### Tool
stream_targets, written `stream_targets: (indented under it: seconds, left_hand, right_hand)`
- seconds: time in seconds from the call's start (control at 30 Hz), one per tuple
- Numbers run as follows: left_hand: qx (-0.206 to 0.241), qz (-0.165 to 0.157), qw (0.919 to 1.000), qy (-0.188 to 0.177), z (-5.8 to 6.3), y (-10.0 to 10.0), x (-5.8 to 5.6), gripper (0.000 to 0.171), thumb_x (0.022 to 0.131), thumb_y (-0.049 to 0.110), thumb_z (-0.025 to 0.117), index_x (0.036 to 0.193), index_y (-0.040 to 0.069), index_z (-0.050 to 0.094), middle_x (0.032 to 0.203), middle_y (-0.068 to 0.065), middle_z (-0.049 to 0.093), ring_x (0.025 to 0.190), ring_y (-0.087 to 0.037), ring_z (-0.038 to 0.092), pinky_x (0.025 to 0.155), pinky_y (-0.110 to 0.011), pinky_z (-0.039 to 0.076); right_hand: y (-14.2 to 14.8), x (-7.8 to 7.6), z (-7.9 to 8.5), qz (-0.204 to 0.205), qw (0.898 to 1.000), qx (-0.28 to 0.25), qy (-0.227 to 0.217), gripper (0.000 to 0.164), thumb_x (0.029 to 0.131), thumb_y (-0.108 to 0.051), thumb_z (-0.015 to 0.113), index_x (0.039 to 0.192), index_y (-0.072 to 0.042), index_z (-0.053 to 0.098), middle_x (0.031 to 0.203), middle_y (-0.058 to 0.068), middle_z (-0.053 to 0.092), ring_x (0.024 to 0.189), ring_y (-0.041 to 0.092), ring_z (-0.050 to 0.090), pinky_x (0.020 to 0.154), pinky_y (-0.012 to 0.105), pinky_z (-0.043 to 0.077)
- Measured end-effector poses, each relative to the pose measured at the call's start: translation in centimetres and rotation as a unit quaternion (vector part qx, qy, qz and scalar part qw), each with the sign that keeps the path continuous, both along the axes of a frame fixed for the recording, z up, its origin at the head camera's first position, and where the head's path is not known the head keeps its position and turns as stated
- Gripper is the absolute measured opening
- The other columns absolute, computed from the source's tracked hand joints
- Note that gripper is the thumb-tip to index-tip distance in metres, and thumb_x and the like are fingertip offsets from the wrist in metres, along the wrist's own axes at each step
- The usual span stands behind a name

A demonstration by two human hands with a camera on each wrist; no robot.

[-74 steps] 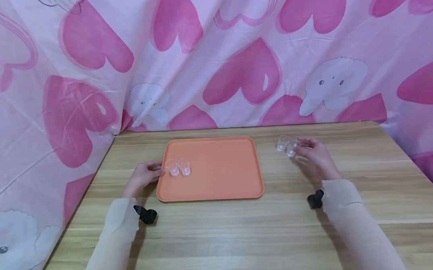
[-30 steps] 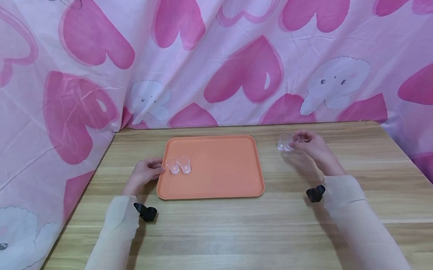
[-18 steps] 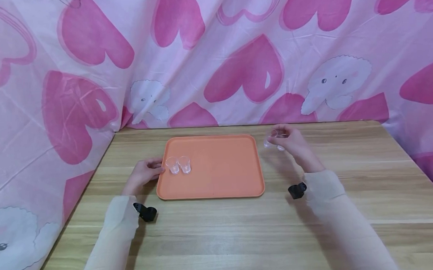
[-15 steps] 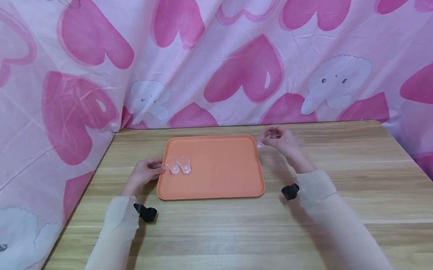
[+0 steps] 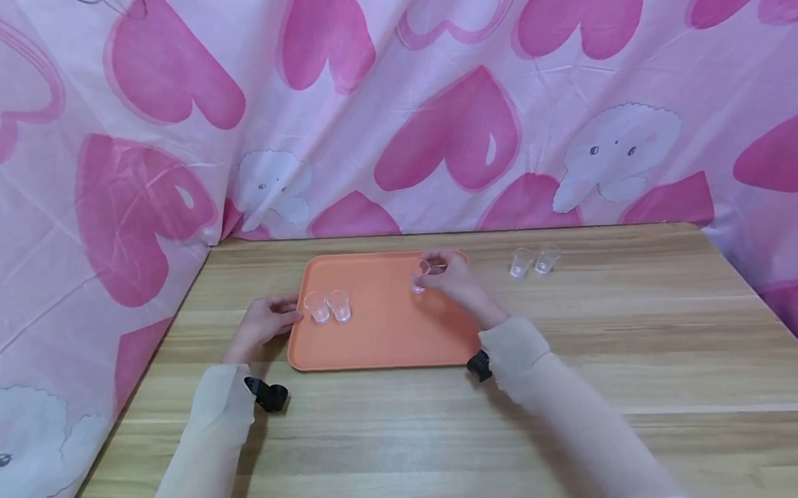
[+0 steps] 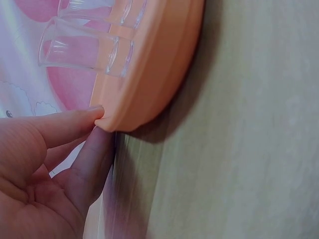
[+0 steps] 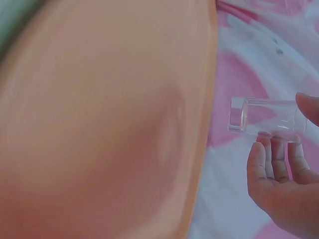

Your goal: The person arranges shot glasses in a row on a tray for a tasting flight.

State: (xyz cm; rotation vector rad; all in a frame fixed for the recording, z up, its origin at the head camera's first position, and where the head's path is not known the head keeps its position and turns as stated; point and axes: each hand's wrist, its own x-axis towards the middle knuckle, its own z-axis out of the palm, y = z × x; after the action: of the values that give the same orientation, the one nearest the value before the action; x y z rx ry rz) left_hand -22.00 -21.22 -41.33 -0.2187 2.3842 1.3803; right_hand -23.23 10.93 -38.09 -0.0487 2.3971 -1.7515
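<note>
My right hand (image 5: 452, 275) holds a small clear shot glass (image 7: 271, 117) between thumb and fingertips. The glass is upright over the back right part of the orange tray (image 5: 389, 338), and the right wrist view shows its base above the tray surface. At the tray's left edge my left hand (image 5: 263, 322) pinches the rim, with a finger on top and the thumb against the underside in the left wrist view. Beside that hand, two more clear shot glasses, a left one (image 5: 318, 309) and a right one (image 5: 340, 308), stand close together on the tray.
To the right of the tray, two clear shot glasses, one nearer (image 5: 521, 263) and one farther right (image 5: 547, 260), stand on the wooden table (image 5: 394, 442). A pink heart-patterned curtain (image 5: 341, 147) hangs behind the table and along its left side.
My right hand has picked up one shot glass from the group on the right and carried it left over the tray. My left hand stays at the tray's rim.
</note>
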Motion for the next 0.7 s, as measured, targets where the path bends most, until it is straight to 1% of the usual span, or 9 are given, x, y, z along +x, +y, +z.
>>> stream_targets:
  seconds: [0.07,0.13,0.2,0.3,0.37,0.57,0.7]
  left_hand:
    - [-0.005,0.005,1.0000,-0.005,0.0,0.0,0.0,0.049,0.098,0.015,0.053,0.143,0.001,0.040,0.136,-0.024,0.050,0.112,-0.022,0.059,0.100,-0.035,0.051]
    - [-0.004,0.005,1.0000,-0.005,0.0,0.0,-0.1,0.049,0.098,0.015,0.053,0.143,0.001,0.040,0.136,-0.024,0.050,0.112,-0.022,0.060,0.099,-0.034,0.052]
    - [0.001,0.003,1.0000,-0.001,-0.1,-0.1,-0.1,0.049,0.098,0.014,0.053,0.143,0.000,0.040,0.136,-0.024,0.050,0.108,-0.018,0.061,0.097,-0.032,0.053]
    - [0.009,-0.003,0.9999,0.008,-0.1,-0.1,0.0,0.050,0.097,0.013,0.054,0.142,-0.002,0.040,0.134,-0.025,0.051,0.101,-0.012,0.061,0.094,-0.029,0.055]
    - [0.011,-0.004,0.9999,0.010,-0.1,-0.1,0.1,0.050,0.097,0.013,0.055,0.142,-0.003,0.040,0.134,-0.025,0.051,0.099,-0.010,0.061,0.094,-0.029,0.055]
    - [0.016,-0.006,0.9998,0.012,-0.2,-0.2,0.1,0.050,0.097,0.013,0.055,0.142,-0.003,0.041,0.134,-0.025,0.051,0.101,-0.012,0.062,0.094,-0.031,0.055]
    - [0.016,-0.005,0.9998,0.012,-0.2,-0.2,0.0,0.049,0.097,0.013,0.054,0.142,-0.003,0.041,0.136,-0.026,0.050,0.103,-0.013,0.062,0.094,-0.030,0.055]
  right_hand:
    - [-0.9,0.1,-0.2,0.012,1.000,0.005,-0.007,0.044,0.083,-0.006,0.069,0.123,0.004,0.054,0.110,0.014,0.058,0.102,0.022,0.058,0.085,0.024,0.050]
    - [-1.8,0.3,-0.3,0.023,1.000,0.008,-0.018,0.044,0.083,-0.008,0.069,0.123,0.002,0.054,0.112,0.012,0.058,0.106,0.023,0.057,0.088,0.027,0.050]
    - [-2.6,0.5,-0.2,0.036,0.999,0.009,-0.028,0.045,0.083,-0.007,0.069,0.124,0.000,0.053,0.115,0.014,0.058,0.109,0.025,0.056,0.093,0.031,0.050]
    - [-3.8,0.7,-0.2,0.046,0.998,0.009,-0.038,0.046,0.082,-0.007,0.070,0.124,-0.001,0.053,0.120,0.015,0.058,0.111,0.025,0.057,0.095,0.033,0.052]
    - [-4.6,0.7,-0.3,0.052,0.998,0.011,-0.035,0.045,0.082,-0.006,0.070,0.123,-0.001,0.054,0.121,0.016,0.058,0.111,0.025,0.057,0.094,0.033,0.052]
    - [-6.3,0.8,-0.6,0.062,0.998,0.007,-0.027,0.043,0.080,-0.003,0.072,0.121,0.000,0.057,0.118,0.017,0.060,0.108,0.026,0.058,0.088,0.029,0.053]
    - [-7.1,0.9,-1.0,0.073,0.997,-0.001,-0.029,0.044,0.080,-0.002,0.072,0.121,-0.001,0.057,0.118,0.016,0.060,0.108,0.025,0.058,0.089,0.030,0.053]
